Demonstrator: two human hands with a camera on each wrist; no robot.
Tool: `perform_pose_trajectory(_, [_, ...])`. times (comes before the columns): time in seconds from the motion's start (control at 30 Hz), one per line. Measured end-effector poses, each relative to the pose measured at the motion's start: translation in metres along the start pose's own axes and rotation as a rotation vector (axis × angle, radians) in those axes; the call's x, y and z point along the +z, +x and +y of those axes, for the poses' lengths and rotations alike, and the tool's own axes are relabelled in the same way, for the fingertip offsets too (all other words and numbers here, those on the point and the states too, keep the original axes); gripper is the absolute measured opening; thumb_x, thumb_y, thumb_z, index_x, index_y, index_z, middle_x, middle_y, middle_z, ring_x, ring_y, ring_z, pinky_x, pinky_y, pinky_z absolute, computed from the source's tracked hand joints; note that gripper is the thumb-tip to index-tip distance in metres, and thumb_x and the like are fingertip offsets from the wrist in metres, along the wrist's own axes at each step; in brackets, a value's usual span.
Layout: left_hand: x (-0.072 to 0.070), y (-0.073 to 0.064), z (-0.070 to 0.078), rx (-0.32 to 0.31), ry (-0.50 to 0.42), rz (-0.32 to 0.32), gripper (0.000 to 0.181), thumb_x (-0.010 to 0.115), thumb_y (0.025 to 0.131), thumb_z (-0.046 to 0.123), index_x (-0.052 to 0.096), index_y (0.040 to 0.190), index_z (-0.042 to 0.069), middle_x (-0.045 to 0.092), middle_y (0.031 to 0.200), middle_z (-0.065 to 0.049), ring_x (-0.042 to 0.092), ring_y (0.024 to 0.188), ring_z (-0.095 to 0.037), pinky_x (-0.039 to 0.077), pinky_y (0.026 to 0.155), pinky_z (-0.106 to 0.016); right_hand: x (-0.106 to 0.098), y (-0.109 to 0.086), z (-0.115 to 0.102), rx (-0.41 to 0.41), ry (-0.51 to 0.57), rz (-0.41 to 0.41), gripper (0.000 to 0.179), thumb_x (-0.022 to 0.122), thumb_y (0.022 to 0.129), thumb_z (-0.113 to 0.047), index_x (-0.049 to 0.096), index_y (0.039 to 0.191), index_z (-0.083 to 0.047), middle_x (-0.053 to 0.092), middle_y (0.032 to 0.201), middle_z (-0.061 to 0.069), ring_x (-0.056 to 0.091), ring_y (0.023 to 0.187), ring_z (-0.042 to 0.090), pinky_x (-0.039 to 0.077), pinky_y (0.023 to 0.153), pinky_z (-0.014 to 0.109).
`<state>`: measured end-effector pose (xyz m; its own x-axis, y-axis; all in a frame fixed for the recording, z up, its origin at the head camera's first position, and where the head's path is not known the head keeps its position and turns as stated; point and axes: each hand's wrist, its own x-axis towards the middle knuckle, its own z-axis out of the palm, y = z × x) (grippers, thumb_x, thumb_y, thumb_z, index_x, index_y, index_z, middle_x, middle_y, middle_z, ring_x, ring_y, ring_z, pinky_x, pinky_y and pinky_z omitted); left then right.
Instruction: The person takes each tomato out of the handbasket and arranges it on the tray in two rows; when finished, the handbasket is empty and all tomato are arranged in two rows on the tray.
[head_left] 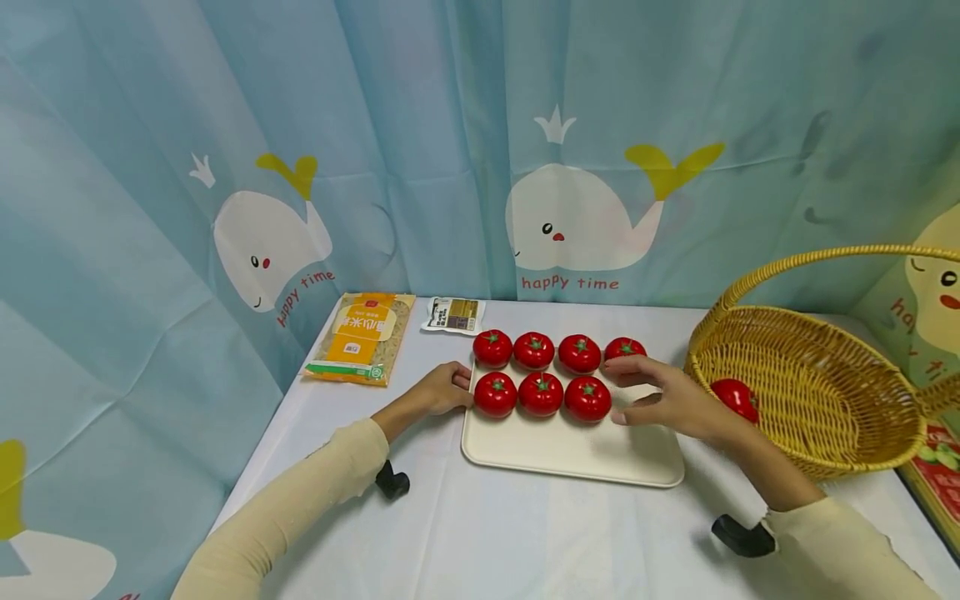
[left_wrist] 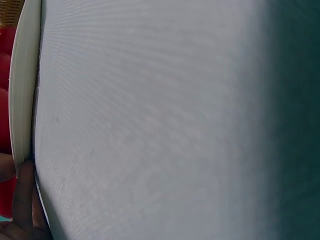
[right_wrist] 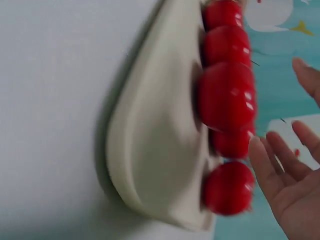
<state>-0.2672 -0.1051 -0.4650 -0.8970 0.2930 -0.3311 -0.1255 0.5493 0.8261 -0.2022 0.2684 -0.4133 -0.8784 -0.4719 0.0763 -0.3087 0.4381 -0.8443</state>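
On the cream tray (head_left: 555,454) sit several red tomatoes with green stem tops, in a back row and a front row; one front-row tomato (head_left: 588,399) is the rightmost there. My left hand (head_left: 444,388) pinches the tray's left rim, with the thumb over the edge and the fingers (left_wrist: 24,200) on its outer side. Over the tray's right part, my right hand (head_left: 671,400) has its fingers spread and holds nothing. Its fingertips are near the back-right tomato (head_left: 625,350). That tomato also shows beside the hand in the right wrist view.
A yellow wicker basket (head_left: 806,375) with a tall handle stands at the right, with a red tomato (head_left: 737,400) inside. A bag of grain (head_left: 360,337) and a small packet (head_left: 453,316) lie at the back left. Printed curtains (head_left: 450,150) enclose the table.
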Motion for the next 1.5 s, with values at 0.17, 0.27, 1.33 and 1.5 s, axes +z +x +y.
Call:
perform_pose_trajectory(0.17, [0.001, -0.001, 0.000, -0.003, 0.009, 0.001, 0.045, 0.071, 0.079, 0.003, 0.057, 0.122, -0.001, 0.061, 0.103, -0.010, 0.058, 0.088, -0.016, 0.057, 0.075, -0.024, -0.025, -0.024, -0.008, -0.039, -0.048, 0.046, 0.062, 0.081, 0.082, -0.008, 0.053, 0.137, -0.002, 0.058, 0.134, -0.003, 0.061, 0.111, 0.001, 0.059, 0.083, 0.025])
perform_pose_trajectory(0.27, [0.001, -0.001, 0.001, 0.001, 0.001, 0.001, 0.046, 0.071, 0.079, 0.002, 0.057, 0.122, -0.001, 0.062, 0.103, -0.010, 0.059, 0.087, -0.016, 0.058, 0.075, -0.024, -0.042, -0.040, -0.009, -0.051, -0.088, 0.077, 0.061, 0.080, 0.083, -0.005, 0.052, 0.137, -0.002, 0.056, 0.131, -0.016, 0.059, 0.111, -0.004, 0.057, 0.084, 0.020])
perform_pose_trajectory(1.33, [0.003, -0.001, -0.001, 0.024, 0.042, 0.025, 0.047, 0.071, 0.079, 0.002, 0.057, 0.123, -0.003, 0.064, 0.105, -0.011, 0.060, 0.089, -0.016, 0.056, 0.077, -0.023, -0.116, -0.082, 0.034, 0.015, -0.128, 0.253, 0.036, 0.049, 0.102, -0.002, 0.052, 0.137, 0.004, 0.062, 0.128, -0.008, 0.059, 0.112, -0.005, 0.048, 0.085, 0.007])
perform_pose_trajectory(1.5, [0.003, -0.001, 0.000, 0.018, 0.031, 0.021, 0.046, 0.071, 0.080, 0.002, 0.056, 0.123, -0.003, 0.064, 0.105, -0.011, 0.060, 0.088, -0.016, 0.057, 0.076, -0.024, -0.132, -0.080, 0.036, 0.116, -0.182, 0.259, 0.037, 0.053, 0.102, -0.010, 0.053, 0.138, -0.002, 0.059, 0.126, -0.018, 0.059, 0.105, -0.009, 0.046, 0.080, 0.007])
